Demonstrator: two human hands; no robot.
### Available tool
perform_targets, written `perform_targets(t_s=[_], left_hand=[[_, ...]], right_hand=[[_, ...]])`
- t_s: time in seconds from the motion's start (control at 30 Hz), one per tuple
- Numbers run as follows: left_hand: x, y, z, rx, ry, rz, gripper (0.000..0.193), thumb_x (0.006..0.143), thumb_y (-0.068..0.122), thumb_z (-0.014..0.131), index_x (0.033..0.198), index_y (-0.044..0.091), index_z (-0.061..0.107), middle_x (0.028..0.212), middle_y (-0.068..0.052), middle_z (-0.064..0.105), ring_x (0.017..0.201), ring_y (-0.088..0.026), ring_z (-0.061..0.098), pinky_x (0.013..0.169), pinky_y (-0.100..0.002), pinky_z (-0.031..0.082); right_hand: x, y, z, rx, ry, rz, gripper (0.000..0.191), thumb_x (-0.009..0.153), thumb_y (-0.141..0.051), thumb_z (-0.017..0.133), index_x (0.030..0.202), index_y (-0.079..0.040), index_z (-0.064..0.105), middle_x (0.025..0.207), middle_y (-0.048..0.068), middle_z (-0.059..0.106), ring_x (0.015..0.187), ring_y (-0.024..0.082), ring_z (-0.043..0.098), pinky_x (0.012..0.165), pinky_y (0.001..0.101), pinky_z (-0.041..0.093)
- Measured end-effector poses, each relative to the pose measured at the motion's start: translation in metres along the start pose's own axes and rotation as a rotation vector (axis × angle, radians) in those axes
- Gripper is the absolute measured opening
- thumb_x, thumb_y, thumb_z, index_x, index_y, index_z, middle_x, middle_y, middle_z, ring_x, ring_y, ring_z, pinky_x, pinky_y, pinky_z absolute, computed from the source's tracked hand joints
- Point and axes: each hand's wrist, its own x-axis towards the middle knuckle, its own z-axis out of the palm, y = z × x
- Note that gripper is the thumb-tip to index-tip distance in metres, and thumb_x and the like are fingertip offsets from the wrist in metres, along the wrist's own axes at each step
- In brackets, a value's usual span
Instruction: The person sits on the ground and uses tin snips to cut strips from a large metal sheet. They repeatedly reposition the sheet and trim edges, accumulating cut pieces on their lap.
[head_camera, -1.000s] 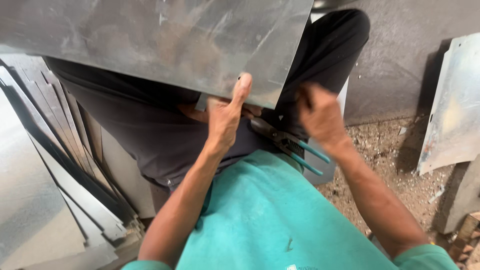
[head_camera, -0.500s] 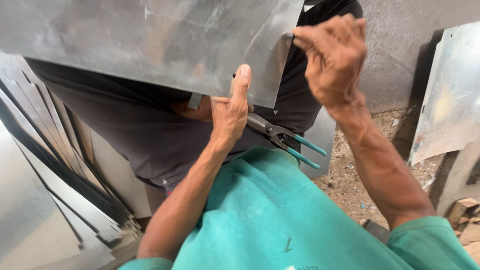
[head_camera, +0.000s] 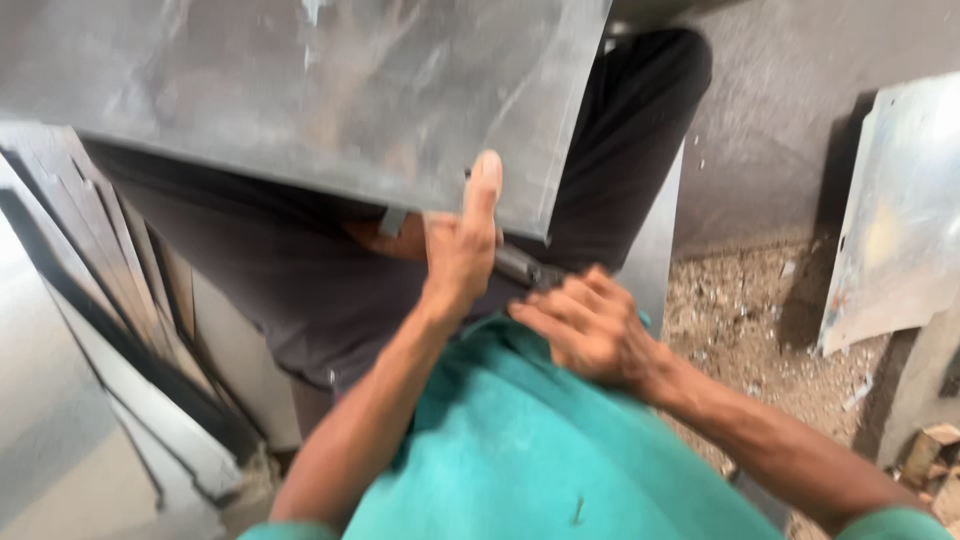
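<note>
Ideally the metal sheet (head_camera: 300, 100), held tilted over the lap, wanted steady support while the left hand (head_camera: 458, 250) pinched its lower edge, thumb up against the face, forearm raised, and the right hand (head_camera: 590, 325) curled loosely over the dark tool (head_camera: 525, 268) below

Dirt floor (head_camera: 760, 300) w/ debris, leaning metal sheet (head_camera: 900, 220).

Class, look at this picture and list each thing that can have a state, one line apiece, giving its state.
metal sheet: held up, tilted, gripped at its lower edge.
left hand: gripping the sheet, thumb up against it.
right hand: lowered onto the snips, fingers curled.
tin snips: mostly hidden; open or shut cannot be told.
stacked sheets: leaning on edge.
</note>
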Motion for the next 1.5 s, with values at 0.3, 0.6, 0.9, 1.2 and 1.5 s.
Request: perform_targets(t_s=[0.3,0.6,0.9,1.2,1.5], left_hand=[[0.002,0.002,-0.001,-0.104,-0.051,-0.23,0.026,0.099,0.032,0.068,0.088,0.008,0.062,0.06,0.007,0.046,0.044,-0.002,0.037,0.038,-0.023,0.028],[0.0,-0.003,-0.002,-0.109,-0.036,-0.261,0.028,0.1,0.032,0.069,0.081,0.012,0.063,0.059,0.009,0.044,0.045,-0.002,0.038,0.04,-0.024,0.029],[0.0,0.013,0.002,-0.072,-0.063,-0.079,0.032,0.107,0.031,0.066,0.09,0.004,0.062,0.074,0.006,0.052,0.061,-0.005,0.045,0.05,-0.027,0.037],[0.0,0.011,-0.001,-0.102,-0.038,-0.296,0.033,0.101,0.031,0.069,0.083,0.004,0.063,0.064,0.007,0.044,0.049,-0.003,0.035,0.042,-0.024,0.026],[-0.002,0.008,-0.001,0.029,0.016,0.133,0.039,0.106,0.035,0.067,0.114,-0.004,0.063,0.107,-0.002,0.063,0.097,-0.01,0.059,0.087,-0.028,0.051]], right_hand=[[-0.028,0.135,0.025,0.109,0.273,0.275,0.019,0.109,-0.003,0.06,0.125,0.003,0.068,0.095,0.012,0.061,0.09,0.017,0.056,0.078,0.0334,0.048],[0.009,0.123,0.01,-0.236,0.297,0.022,0.009,0.102,-0.001,0.078,0.109,-0.007,0.079,0.09,0.002,0.067,0.087,0.02,0.056,0.091,0.0361,0.037],[-0.007,0.119,0.016,-0.315,0.225,0.078,0.023,0.102,0.001,0.064,0.107,-0.011,0.082,0.083,0.002,0.069,0.083,0.021,0.058,0.096,0.04,0.04],[0.012,0.1,0.002,-0.163,0.288,0.136,0.011,0.1,0.003,0.073,0.106,-0.005,0.078,0.092,0.005,0.071,0.086,0.024,0.063,0.093,0.0383,0.041],[0.013,0.053,0.011,-0.279,0.214,0.051,0.01,0.098,-0.002,0.075,0.107,-0.005,0.077,0.097,0.007,0.067,0.091,0.027,0.061,0.091,0.0414,0.043]])
